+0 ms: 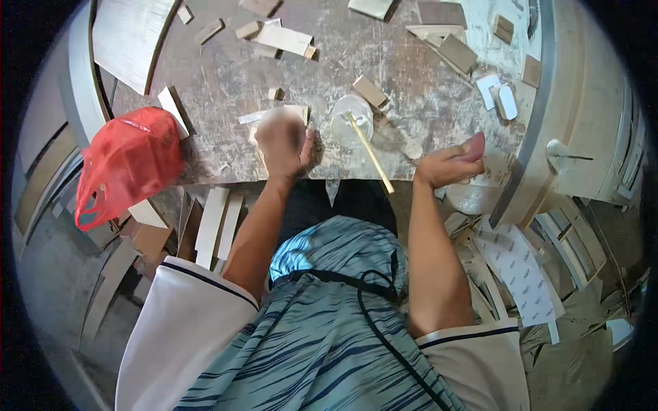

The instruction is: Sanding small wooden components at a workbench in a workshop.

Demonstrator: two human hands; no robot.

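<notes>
On the near part of the worktable rests my left hand (282,147), over a pale wood strip (299,113). A blur covers its fingers, so only the thumb shows clearly and any held thing is hidden. My right hand (445,166) is near the table's front edge, turned inward with bent fingers. It grips a small pinkish-red curved piece (473,148), whose kind I cannot make out. Between the hands sits a round translucent tub (343,131) of whitish stuff. A thin wooden stick (373,161) leans out of it, past the table edge.
A red plastic bag (137,159) hangs over the left front corner. Small wood blocks (370,90) and offcuts lie scattered across the worktable (226,75). A white oval piece (506,101) lies at right, near a curved panel (582,89). Below are wood strips and patterned paper (517,274).
</notes>
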